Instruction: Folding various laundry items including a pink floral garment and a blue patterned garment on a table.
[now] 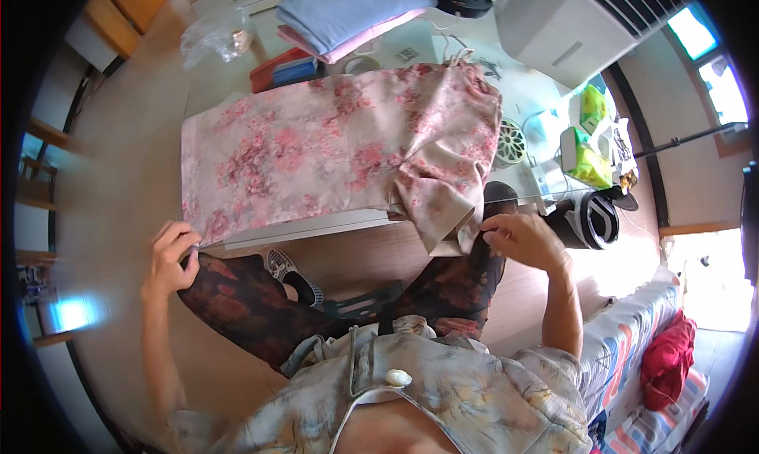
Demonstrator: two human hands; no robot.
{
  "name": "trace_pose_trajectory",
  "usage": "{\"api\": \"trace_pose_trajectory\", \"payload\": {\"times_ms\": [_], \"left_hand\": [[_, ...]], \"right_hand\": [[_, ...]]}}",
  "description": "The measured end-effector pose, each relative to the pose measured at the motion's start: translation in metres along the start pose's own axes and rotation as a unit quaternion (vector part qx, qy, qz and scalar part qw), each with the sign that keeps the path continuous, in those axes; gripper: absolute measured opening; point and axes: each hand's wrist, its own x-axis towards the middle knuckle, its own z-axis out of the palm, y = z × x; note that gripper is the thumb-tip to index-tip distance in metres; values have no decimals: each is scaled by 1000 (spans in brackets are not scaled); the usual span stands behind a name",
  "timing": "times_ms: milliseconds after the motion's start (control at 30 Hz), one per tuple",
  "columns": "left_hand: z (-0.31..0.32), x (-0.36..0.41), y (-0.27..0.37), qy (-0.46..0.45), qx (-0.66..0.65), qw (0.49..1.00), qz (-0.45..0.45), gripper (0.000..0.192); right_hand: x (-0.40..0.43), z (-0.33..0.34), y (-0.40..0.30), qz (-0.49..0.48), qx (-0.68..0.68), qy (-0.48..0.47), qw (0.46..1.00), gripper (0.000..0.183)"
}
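A pale garment with pink floral print (pixel 284 151) lies spread across the glass-topped table before me. Its left part is flat, while the right part is rumpled, with a turned-up plain hem (pixel 450 225) hanging over the near edge. Thin ties (pixel 458 52) stick out at its far right corner. My left hand (pixel 171 257) pinches the near left corner, beside my knee. At the near right edge, my right hand (pixel 525 240) has its thumb and fingers closed at the cloth, just above my other knee.
Folded blue and pink cloths (pixel 356 15) are stacked behind the garment, near a clear plastic bag (pixel 213 36). A white appliance (pixel 551 33) stands at the back right. Green tissue packs (pixel 584 157), a small round fan (pixel 511 142) and a black cylindrical case (pixel 593 221) are on the right.
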Motion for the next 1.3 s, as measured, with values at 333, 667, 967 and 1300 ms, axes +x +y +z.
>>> {"api": "trace_pose_trajectory", "payload": {"times_ms": [333,667,967,1300], "left_hand": [[47,125,0,85,28,995,-49,34],[104,129,-47,15,208,955,-212,71],[114,130,-60,-2,197,944,-266,78],[107,136,-41,40,164,957,-237,69]], "right_hand": [[161,-12,-34,-214,-82,307,924,46],[235,-30,49,-192,-266,215,920,52],[252,-38,60,-305,-248,264,881,41],[95,-15,34,-197,-41,358,912,23]]}}
